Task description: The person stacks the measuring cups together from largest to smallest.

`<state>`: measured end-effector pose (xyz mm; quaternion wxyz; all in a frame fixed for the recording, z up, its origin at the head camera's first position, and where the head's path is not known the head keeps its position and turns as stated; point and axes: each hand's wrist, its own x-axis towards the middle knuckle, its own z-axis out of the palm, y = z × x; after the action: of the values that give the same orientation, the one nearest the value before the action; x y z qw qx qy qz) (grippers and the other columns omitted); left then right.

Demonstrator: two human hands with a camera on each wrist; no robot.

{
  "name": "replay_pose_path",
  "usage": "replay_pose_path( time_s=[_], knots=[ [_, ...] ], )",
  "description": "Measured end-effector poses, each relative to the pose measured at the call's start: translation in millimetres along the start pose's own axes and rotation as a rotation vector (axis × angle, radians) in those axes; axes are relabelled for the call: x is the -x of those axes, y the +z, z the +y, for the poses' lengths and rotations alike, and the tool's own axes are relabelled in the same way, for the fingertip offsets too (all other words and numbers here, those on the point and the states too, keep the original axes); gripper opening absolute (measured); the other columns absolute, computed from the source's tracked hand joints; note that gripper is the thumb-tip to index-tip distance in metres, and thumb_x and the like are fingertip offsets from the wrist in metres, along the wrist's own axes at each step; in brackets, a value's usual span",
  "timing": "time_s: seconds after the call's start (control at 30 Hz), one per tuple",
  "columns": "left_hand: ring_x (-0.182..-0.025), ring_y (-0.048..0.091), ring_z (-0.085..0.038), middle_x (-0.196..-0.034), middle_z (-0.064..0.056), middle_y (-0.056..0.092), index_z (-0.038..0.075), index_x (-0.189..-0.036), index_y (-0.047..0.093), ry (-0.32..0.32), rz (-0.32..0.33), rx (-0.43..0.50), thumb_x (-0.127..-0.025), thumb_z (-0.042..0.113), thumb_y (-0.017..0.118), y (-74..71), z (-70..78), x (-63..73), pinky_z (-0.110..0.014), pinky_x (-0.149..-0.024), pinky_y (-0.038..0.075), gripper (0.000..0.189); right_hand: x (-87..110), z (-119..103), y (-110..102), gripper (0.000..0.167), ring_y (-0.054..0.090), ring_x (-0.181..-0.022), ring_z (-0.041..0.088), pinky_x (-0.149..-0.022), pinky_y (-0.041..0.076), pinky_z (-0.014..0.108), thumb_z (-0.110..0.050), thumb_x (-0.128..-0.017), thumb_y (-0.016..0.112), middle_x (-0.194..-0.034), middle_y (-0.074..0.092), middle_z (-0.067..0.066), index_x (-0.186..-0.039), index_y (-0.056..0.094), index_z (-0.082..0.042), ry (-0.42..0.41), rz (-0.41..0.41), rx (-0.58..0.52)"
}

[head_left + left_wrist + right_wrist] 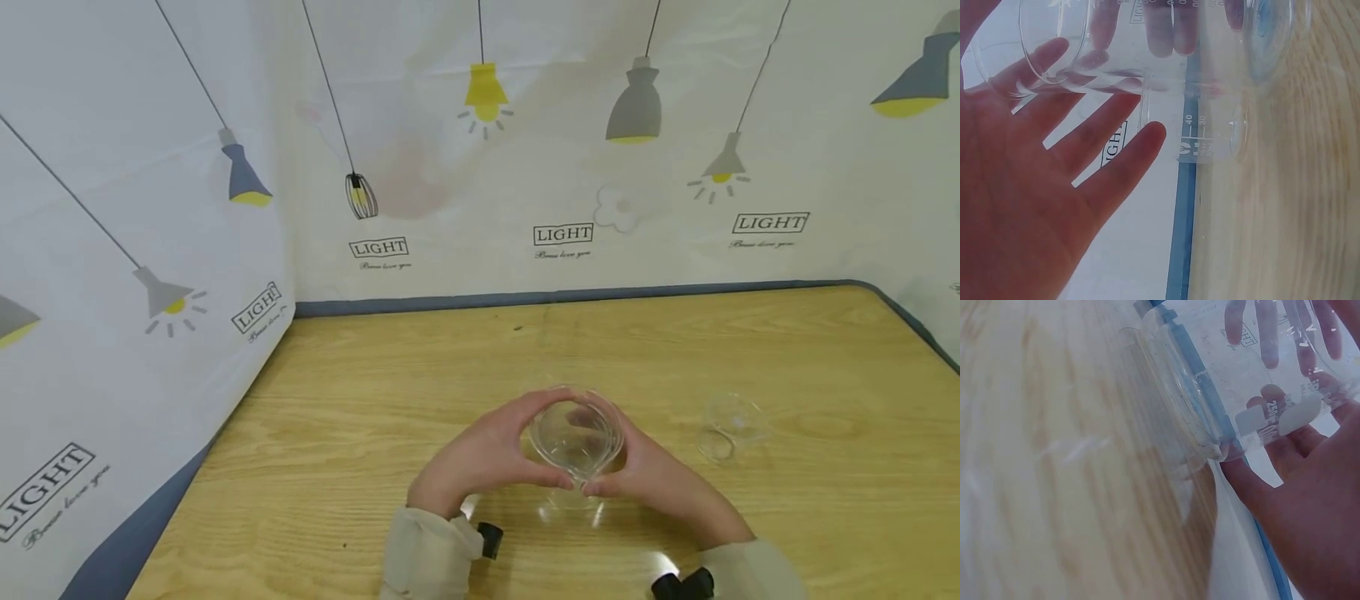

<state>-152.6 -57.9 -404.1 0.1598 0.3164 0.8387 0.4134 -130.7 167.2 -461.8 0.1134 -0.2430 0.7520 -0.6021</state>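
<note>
A large clear glass beaker [576,440] is held between both hands, upright with its spout toward the person. My left hand [487,446] grips its left side, fingers round the far wall and thumb near the spout. From the other side my right hand [656,471] grips it the same way, the thumbs nearly meeting. White volume marks show on the glass beside the right fingers in the right wrist view. The base of the beaker [1179,381] is close over the wooden table. Apart from the hands, a smaller glass beaker [733,425] stands upright to the right.
The light wood table [337,433] reaches back to a printed lamp-pattern curtain [450,183] with a blue-grey lower edge. The same curtain borders the left and right sides. Dark wrist mounts [490,540] sit at both cuffs.
</note>
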Motion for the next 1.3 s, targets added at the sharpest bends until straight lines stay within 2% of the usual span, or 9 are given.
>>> replay_pose_path(
  time_s=[0.1,0.3,0.4,0.6,0.73,0.93,1.0,1.17,1.3],
  knots=[
    [-0.124,0.030,-0.007,-0.136,0.020,0.031,0.044,-0.133,0.030,-0.009,-0.008,0.032,-0.061,0.052,0.075,0.5,-1.0,0.7,-0.042,-0.099,0.029,0.085,-0.5,0,0,0.094,0.037,-0.121,0.023,-0.096,0.032,0.034,-0.016,-0.067,0.078,-0.136,0.035,0.005,-0.139,0.019,-0.031,0.015,0.007,0.024],
    [-0.125,0.031,-0.011,-0.137,0.022,0.026,0.047,-0.134,0.024,-0.036,-0.026,0.098,-0.063,0.048,0.076,-1.0,-3.7,3.4,-0.045,-0.097,0.030,0.088,-0.3,-1,1,0.093,0.036,-0.121,0.023,-0.095,0.027,0.050,-0.017,-0.066,0.078,-0.135,0.037,0.003,-0.139,0.021,-0.032,0.031,0.014,0.030],
    [-0.123,0.033,-0.014,-0.138,0.024,0.024,0.049,-0.134,0.021,-0.040,-0.029,0.153,-0.064,0.043,0.077,-4.3,-5.7,5.4,-0.047,-0.095,0.032,0.090,-0.4,-1,0,0.094,0.037,-0.121,0.024,-0.094,0.028,0.050,-0.017,-0.066,0.079,-0.135,0.038,0.003,-0.138,0.022,-0.031,0.031,0.018,0.062],
    [-0.125,0.031,-0.010,-0.137,0.020,0.028,0.044,-0.136,0.018,0.013,0.003,0.172,-0.067,0.036,0.077,-10.8,-11.4,6.3,-0.042,-0.099,0.030,0.091,1.4,-1,-7,0.092,0.038,-0.120,0.024,-0.094,0.032,0.029,-0.017,-0.064,0.080,-0.132,0.041,0.005,-0.137,0.026,-0.027,0.010,0.029,0.128],
    [-0.124,0.033,-0.013,-0.136,0.010,0.035,0.038,-0.137,0.022,-0.034,0.056,0.155,-0.071,0.032,0.075,-14.8,-5.3,7.3,-0.041,-0.098,0.031,0.085,3.4,1,-11,0.091,0.039,-0.120,0.026,-0.093,0.030,0.021,-0.017,-0.064,0.079,-0.132,0.042,0.007,-0.137,0.026,-0.028,0.002,0.022,0.121],
    [-0.120,0.039,-0.023,-0.132,-0.003,0.041,0.021,-0.137,0.031,-0.092,0.134,0.173,-0.076,0.023,0.072,-22.5,16.4,11.2,-0.042,-0.097,0.033,0.073,6.8,2,-16,0.093,0.039,-0.120,0.023,-0.097,0.026,0.044,-0.017,-0.063,0.080,-0.132,0.042,0.004,-0.137,0.026,-0.029,0.029,0.041,0.120],
    [-0.115,0.043,-0.020,-0.127,-0.001,0.045,0.023,-0.134,0.034,-0.117,0.141,0.166,-0.077,0.027,0.071,-21.5,11.6,9.4,-0.039,-0.095,0.035,0.069,7.9,3,-19,0.092,0.039,-0.120,0.022,-0.097,0.026,0.043,-0.016,-0.064,0.080,-0.132,0.042,0.003,-0.137,0.026,-0.027,0.026,0.044,0.119],
    [-0.098,0.052,-0.011,-0.108,0.004,0.052,0.026,-0.116,0.046,-0.160,0.138,0.130,-0.077,0.036,0.068,-16.8,-9.4,4.6,-0.030,-0.083,0.043,0.046,9.5,4,-24,0.089,0.038,-0.121,0.015,-0.092,0.032,0.021,-0.013,-0.067,0.078,-0.134,0.039,0.004,-0.138,0.025,-0.026,0.017,0.041,0.105],
    [-0.086,0.053,-0.009,-0.094,0.006,0.056,0.025,-0.104,0.051,-0.206,0.116,0.047,-0.079,0.043,0.064,-16.6,-18.5,6.5,-0.029,-0.072,0.045,0.034,8.6,3,-26,0.088,0.036,-0.122,0.015,-0.090,0.034,0.020,-0.011,-0.069,0.076,-0.135,0.037,0.008,-0.138,0.024,-0.022,0.001,0.026,0.086]
  ],
)
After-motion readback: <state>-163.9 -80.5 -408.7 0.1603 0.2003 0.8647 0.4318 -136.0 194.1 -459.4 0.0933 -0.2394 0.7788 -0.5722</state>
